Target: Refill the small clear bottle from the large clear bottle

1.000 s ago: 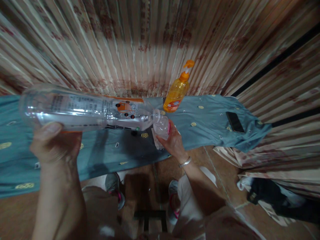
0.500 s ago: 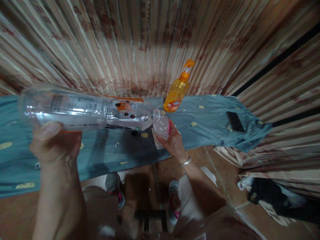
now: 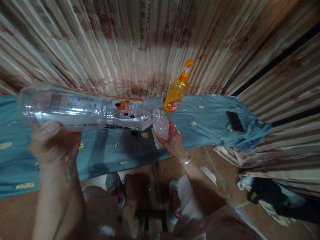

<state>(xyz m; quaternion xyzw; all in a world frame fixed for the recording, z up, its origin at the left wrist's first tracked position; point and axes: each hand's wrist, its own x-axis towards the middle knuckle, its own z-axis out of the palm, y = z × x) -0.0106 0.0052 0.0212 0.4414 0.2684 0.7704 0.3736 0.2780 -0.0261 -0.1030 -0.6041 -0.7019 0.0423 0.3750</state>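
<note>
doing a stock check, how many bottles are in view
3: the big bottle, held nearly level in the left hand; the small bottle, in the right hand; the orange bottle, standing on the cloth. Others may be hidden.

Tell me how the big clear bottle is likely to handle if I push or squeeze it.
The big bottle probably flexes when squeezed; its see-through walls look thin. Glossy sides could make it slippery in a grip. Since the left hand supports it near the base, pushing the far neck would likely swing it.
</note>
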